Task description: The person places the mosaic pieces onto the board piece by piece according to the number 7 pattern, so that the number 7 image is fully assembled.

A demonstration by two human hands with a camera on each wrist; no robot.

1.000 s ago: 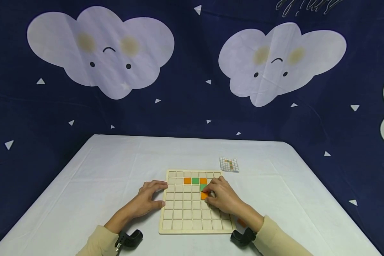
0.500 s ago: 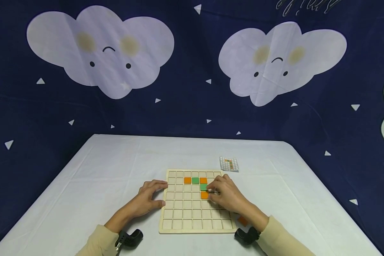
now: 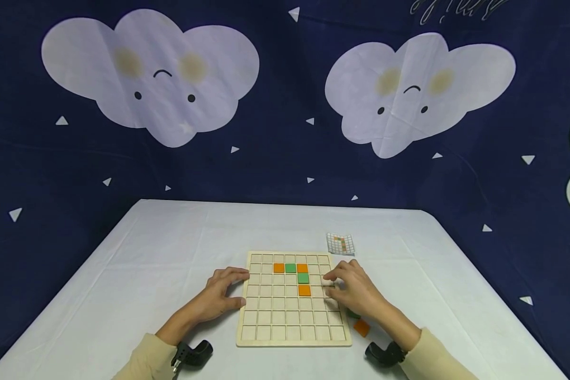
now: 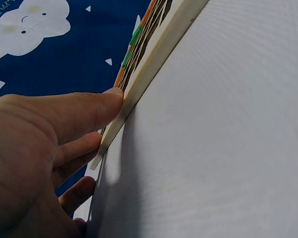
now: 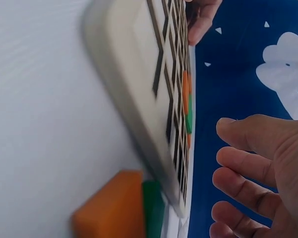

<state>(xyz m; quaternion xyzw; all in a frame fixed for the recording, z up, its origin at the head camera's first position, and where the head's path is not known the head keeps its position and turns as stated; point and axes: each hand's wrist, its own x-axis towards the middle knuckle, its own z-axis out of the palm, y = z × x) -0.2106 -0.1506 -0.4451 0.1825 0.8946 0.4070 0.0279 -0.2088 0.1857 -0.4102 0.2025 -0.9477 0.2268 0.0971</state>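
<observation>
A wooden grid board (image 3: 271, 343) lies on the white table with several orange and green square tiles set in its cells. Three form a row near the top: orange (image 3: 278, 268), green (image 3: 291, 268), orange (image 3: 302, 268). Below the last come a green tile (image 3: 303, 278) and an orange tile (image 3: 304, 290). My left hand (image 3: 215, 295) rests against the board's left edge, thumb (image 4: 102, 109) and fingertips touching it. Over the board's right side is my right hand (image 3: 358, 289), thumb and fingers apart, holding nothing; the right wrist view shows a bare gap between them.
Beside the board's lower right corner lie a loose orange tile (image 3: 361, 328) and a green tile (image 3: 353, 314), the green one partly hidden by the right hand. A small printed pattern card (image 3: 340, 244) sits past the board's upper right corner. A dark cloud-print cloth (image 3: 285, 158) hangs behind.
My right hand has let go of the lowest orange tile, which stays in its cell, and has moved right. The loose tiles beside the board have come into sight. My left hand has stayed put.
</observation>
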